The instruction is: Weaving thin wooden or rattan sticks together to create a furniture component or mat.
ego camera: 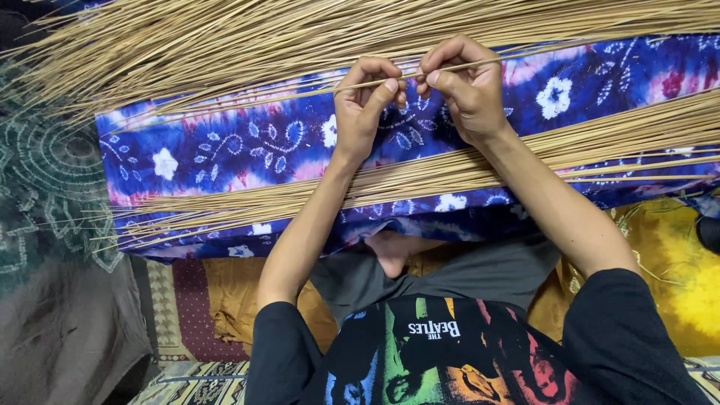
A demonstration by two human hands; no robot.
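**Both hands pinch one thin stick above the blue cloth**

At the far left I see a dark green patterned cloth (52, 165) spread on the floor, with a grey fabric (67, 330) below it. From there a broad fan of thin, pale tan sticks (187, 45) runs across the top of the view, its loose tips pointing left.

Under it lies a blue and purple tie-dyed cloth with white flower prints (225, 150), draped over something raised that I cannot make out. A second bundle of the same tan sticks (420, 176) lies across the near side of that cloth, running from lower left to upper right, and both my forearms pass over it.

My left hand (366, 105) is curled, thumb and forefinger pinched on a single thin tan stick (330, 91) that slants up from left to right above the cloth. Just beside it my right hand (465, 86) is also curled and pinches the same stick, the two hands almost touching at the knuckles. The stick goes on past the right hand towards the upper right.

To the lower right a yellow and orange cloth (675, 277) lies beside my black sleeve (630, 337).
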